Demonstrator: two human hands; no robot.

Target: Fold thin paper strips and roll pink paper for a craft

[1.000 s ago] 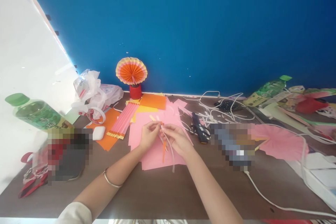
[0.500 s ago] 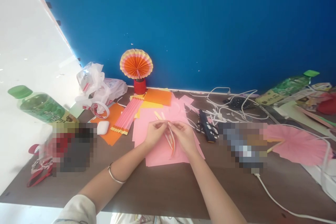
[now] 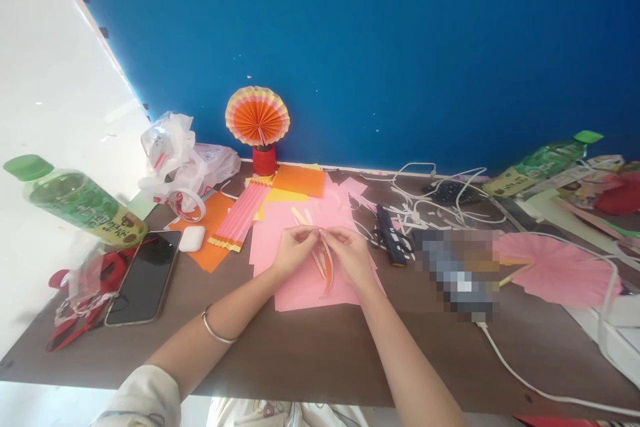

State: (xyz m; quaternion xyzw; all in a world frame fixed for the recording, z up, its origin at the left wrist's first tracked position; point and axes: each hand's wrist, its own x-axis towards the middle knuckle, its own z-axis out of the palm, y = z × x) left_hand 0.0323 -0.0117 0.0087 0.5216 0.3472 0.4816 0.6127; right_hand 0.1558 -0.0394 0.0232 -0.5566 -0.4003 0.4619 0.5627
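Above a stack of pink paper [image 3: 295, 293], my left hand [image 3: 294, 255] and my right hand [image 3: 351, 259] meet, both closed in a pinch. From between the fingertips hangs a thin, curled orange-and-white strip [image 3: 329, 272]. Its upper end is hidden by the fingers, and I cannot tell if it is paper or tape. A few narrow pale strips [image 3: 301, 215] lie on the pink sheets just beyond. Left of the stack rests a pleated pink paper [image 3: 241, 215] with yellow ends, on an orange sheet [image 3: 205, 259].
A round orange paper fan [image 3: 257, 117] stands in a red holder [image 3: 264, 160] by the blue wall. To the left are a phone [image 3: 145, 277], a green bottle [image 3: 80, 203] and a tape roll [image 3: 187, 205]. Scissors [image 3: 393, 237], white cables [image 3: 450, 190] and a pink fan [image 3: 560, 270] lie right.
The view has shifted slightly, so the table's things appear a little further left and up. Both hands keep nearly the same pinch on the strip.
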